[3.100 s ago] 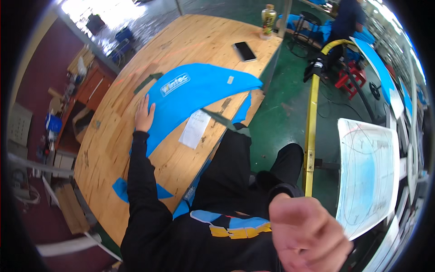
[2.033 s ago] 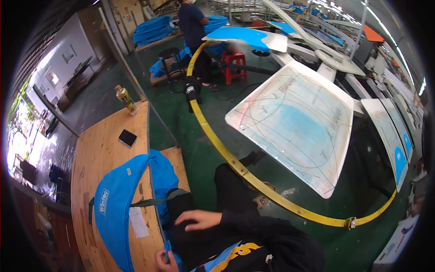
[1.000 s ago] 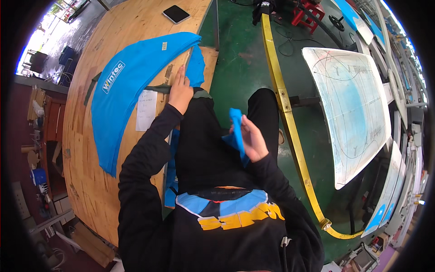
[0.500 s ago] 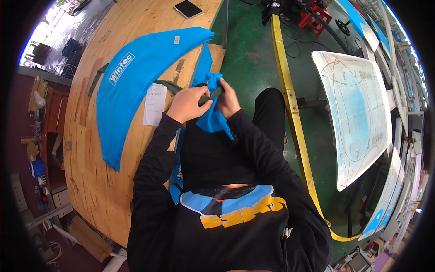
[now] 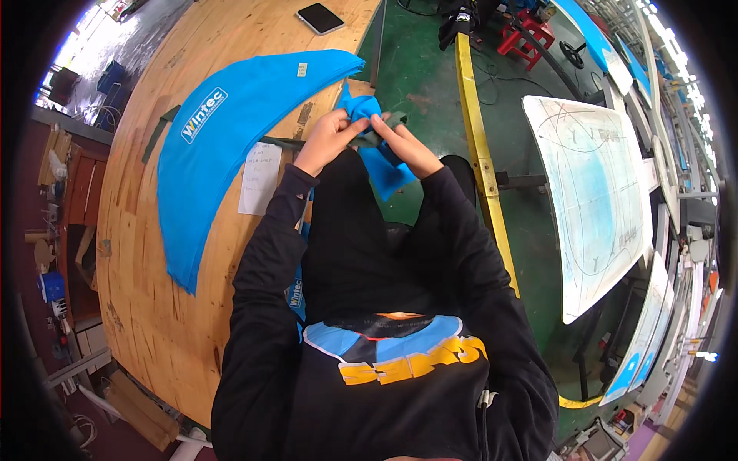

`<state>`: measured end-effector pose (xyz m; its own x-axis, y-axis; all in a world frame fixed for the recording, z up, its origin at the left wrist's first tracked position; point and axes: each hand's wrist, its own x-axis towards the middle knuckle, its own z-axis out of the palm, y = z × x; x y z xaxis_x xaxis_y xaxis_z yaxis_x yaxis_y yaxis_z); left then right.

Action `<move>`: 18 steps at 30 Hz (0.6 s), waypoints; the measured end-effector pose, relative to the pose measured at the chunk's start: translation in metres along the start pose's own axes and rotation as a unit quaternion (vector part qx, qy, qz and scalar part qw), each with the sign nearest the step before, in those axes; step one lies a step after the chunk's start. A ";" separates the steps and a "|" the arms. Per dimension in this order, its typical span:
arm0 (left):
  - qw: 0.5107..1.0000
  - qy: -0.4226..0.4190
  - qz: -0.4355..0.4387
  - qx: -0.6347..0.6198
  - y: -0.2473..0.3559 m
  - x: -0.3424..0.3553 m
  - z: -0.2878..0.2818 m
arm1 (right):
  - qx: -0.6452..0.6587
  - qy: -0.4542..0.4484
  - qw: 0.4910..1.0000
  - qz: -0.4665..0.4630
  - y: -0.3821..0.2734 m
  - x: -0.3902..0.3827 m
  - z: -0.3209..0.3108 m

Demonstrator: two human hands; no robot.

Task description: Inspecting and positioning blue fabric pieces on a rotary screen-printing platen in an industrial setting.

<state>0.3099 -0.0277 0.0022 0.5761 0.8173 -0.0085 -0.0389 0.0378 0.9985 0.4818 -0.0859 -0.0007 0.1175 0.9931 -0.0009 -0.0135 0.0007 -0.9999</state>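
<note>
Over my lap I hold a blue fabric piece (image 5: pixel 387 178) gathered between both hands, its loose end hanging below them. My left hand (image 5: pixel 329 140) is closed on the gathered fabric, thumb against a fold. My right hand (image 5: pixel 409 147) pinches the fabric too, along with a dark green strap (image 5: pixel 396 120) that loops above its fingers. The exact grip between the fingertips is partly hidden by folds. On the wooden table (image 5: pixel 134 307) to the left lies a curved, crescent-shaped blue fabric stack (image 5: pixel 223 138) with a white printed patch and a small tag.
A paper note (image 5: pixel 260 180) lies by the table's right edge, and a phone (image 5: pixel 320 18) at its far end. A yellow metal bar (image 5: pixel 477 138) curves along my right. Beyond it stands a large pale board (image 5: pixel 596 207) with drawn lines. A red stool (image 5: pixel 527 34) stands farther off.
Both hands have moved slightly up and away from my body with the fabric. The strap now loops above my right fingers, and the gathered fabric is turned differently.
</note>
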 end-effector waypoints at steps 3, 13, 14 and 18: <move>0.995 0.071 -0.041 -0.058 0.002 -0.003 -0.001 | -0.032 -0.267 0.954 0.131 -0.007 -0.022 -0.018; 0.989 0.108 -0.093 -0.048 -0.012 -0.004 -0.018 | -0.264 0.076 0.960 -0.051 0.008 -0.121 -0.032; 0.988 0.109 -0.095 -0.049 -0.011 -0.005 -0.017 | -0.258 0.114 0.955 -0.088 0.007 -0.124 -0.031; 0.997 0.019 -0.079 -0.005 0.005 -0.007 -0.010 | -0.220 0.069 0.967 -0.103 -0.003 -0.125 -0.046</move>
<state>0.2976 -0.0280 0.0071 0.5443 0.8219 -0.1679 0.0411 0.1737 0.9839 0.5126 -0.2152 0.0017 0.2053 0.9519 0.2276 0.4455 0.1162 -0.8877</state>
